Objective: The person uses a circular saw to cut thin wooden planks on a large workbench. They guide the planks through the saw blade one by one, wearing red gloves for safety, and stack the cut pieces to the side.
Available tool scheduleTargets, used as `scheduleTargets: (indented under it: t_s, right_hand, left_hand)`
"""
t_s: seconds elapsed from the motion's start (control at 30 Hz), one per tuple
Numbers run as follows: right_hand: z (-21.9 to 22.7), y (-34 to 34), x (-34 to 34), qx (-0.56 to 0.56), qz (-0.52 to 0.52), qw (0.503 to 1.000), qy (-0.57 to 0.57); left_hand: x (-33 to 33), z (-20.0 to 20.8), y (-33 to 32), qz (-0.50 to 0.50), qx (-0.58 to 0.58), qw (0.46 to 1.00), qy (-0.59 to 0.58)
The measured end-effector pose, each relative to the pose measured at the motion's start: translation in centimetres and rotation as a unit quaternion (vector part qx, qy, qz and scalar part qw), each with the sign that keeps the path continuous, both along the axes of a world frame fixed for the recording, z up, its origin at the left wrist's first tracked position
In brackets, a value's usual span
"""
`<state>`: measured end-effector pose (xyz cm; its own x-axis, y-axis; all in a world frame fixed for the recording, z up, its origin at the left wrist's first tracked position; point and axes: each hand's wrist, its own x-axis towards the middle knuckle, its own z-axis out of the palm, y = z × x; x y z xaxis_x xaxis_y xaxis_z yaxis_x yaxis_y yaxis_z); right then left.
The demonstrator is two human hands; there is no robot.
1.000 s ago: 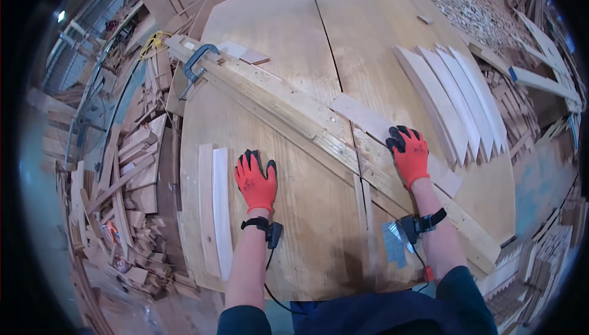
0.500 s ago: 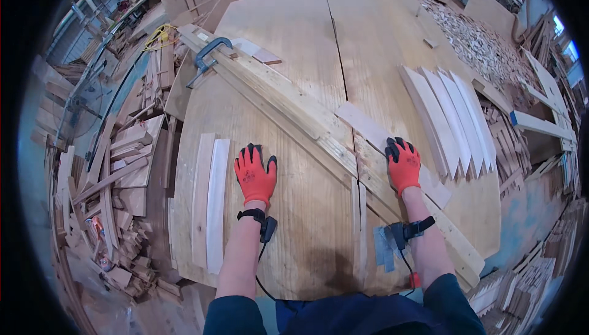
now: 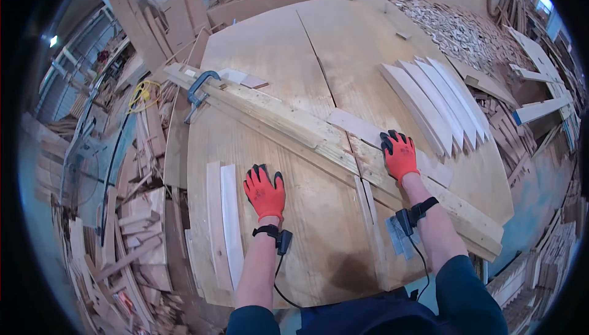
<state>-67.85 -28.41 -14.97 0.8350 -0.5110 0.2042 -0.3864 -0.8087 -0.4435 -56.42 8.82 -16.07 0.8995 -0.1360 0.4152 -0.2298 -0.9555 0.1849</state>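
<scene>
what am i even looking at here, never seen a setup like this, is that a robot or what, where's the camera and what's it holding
No robot here: these are a person's own two hands, in red-and-black gloves, with a black strap and small box on each wrist. The view comes from a wide fisheye camera worn on the head, looking down, so straight edges bend near the rim.

On the wooden tabletop, long timbers run diagonally, with a blue clamp near their far left end. Curved pale pieces lie at the right, two narrow strips at the left.

The left hand is palm down, fingers spread, apparently holding nothing. The right hand lies over a flat pale board; whether it grips it, I can't tell.
</scene>
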Motion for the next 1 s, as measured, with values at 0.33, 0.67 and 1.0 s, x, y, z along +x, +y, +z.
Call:
scheduleTargets:
  t_s: [0.33, 0.67, 1.0]
  right_hand:
    - [-1.1, -0.4, -0.3, -0.017, -0.001, 1.000, -0.004]
    - [-1.8, -0.7, -0.4, -0.020, 0.004, 0.999, -0.033]
    - [-2.2, -1.2, -0.8, -0.031, 0.001, 0.999, -0.028]
  left_hand:
    - [-0.5, -1.2, -0.1, 0.004, 0.014, 1.000, 0.011]
    - [-0.7, -1.5, -0.2, -0.003, 0.001, 1.000, 0.012]
    - [-1.5, -1.2, -0.5, 0.000, 0.014, 1.000, 0.018]
